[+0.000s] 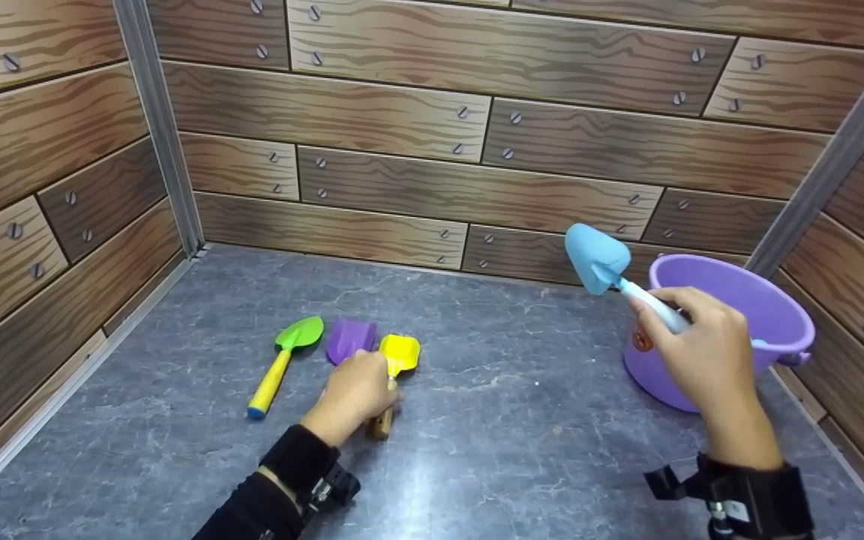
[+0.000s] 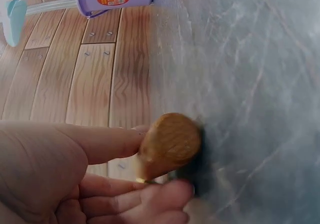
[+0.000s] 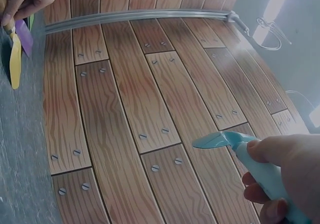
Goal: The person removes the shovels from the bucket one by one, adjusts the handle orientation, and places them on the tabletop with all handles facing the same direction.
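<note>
My right hand [image 1: 709, 352] grips the pale handle of a light-blue toy trowel [image 1: 595, 255], its blade pointing up and to the left. That hand overlaps a purple bucket [image 1: 732, 281] in the head view. My left hand [image 1: 353, 386] holds a yellow toy shovel [image 1: 400, 351] by its brown handle [image 2: 175, 139], low over the grey surface, thumb and fingers around the handle. Just left of this shovel lies a purple toy shovel [image 1: 349, 337], its handle hidden behind the left hand. Farther left is a green toy trowel [image 1: 301, 331] with a yellow handle and blue end.
Wood-plank-patterned walls [image 1: 387, 172] enclose the grey marbled surface [image 1: 492, 420] at the back and on both sides. Metal strips [image 1: 166, 142] run along the corners. The bucket stands at the right, near the right wall.
</note>
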`<state>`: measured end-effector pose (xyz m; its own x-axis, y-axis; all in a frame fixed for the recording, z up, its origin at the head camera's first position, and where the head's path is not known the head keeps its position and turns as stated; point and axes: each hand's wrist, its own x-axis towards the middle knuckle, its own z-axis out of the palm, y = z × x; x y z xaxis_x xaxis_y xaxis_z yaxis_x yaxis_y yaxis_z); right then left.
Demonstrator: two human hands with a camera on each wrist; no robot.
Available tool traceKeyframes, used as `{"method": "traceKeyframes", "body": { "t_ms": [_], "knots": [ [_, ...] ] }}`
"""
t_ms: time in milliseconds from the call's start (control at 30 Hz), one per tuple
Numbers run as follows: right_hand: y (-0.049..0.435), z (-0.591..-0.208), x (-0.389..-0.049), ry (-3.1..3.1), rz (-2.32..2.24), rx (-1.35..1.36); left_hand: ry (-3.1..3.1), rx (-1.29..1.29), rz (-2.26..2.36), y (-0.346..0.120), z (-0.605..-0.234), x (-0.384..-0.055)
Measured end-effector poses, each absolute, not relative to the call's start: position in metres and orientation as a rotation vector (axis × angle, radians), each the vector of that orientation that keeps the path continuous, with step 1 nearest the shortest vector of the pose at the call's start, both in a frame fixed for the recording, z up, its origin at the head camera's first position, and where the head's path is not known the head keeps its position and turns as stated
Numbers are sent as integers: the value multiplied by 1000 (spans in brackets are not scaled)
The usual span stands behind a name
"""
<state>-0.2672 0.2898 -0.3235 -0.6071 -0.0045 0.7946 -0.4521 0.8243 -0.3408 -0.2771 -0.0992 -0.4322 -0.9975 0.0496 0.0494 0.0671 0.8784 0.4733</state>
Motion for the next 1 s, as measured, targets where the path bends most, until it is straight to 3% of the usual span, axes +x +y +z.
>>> {"method": "traceKeyframes", "body": {
  "t_ms": [167, 467, 1000],
  "knots": [
    [282, -329, -267, -2092, 673, 412, -2827, -186, -670, -96, -418, -270],
    [256, -339, -263, -2060, 700, 513, -2397, -601, -806, -75, -403, -253],
    [217, -355, -257, -1978, 742, 675, -2263, -818, -1398, -57, -388, -233]
  ]
}}
